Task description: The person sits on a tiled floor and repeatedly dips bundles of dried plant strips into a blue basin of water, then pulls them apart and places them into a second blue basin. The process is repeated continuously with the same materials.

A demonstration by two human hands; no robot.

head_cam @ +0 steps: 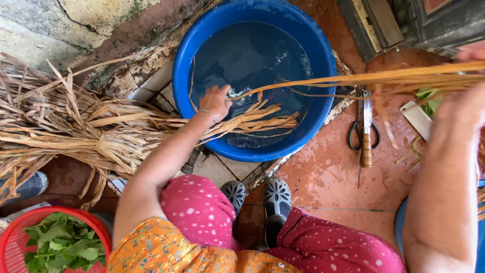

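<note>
Fingers of the left hand press wet straw strips into the blue basin, frame centre; the right hand, at right edge, grips long strips stretched across.

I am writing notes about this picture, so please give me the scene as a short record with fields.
Setting: tiled floor beside a cracked wall
Left hand: reaching into blue basin of water, at wet dried-leaf strips
Right hand: blurred, holding long strips stretched over the basin
Left of person: large bundle of dried leaves
Floor tools: knife lying over scissors; cleaver
Bottom left: red basket of green leaves
</note>
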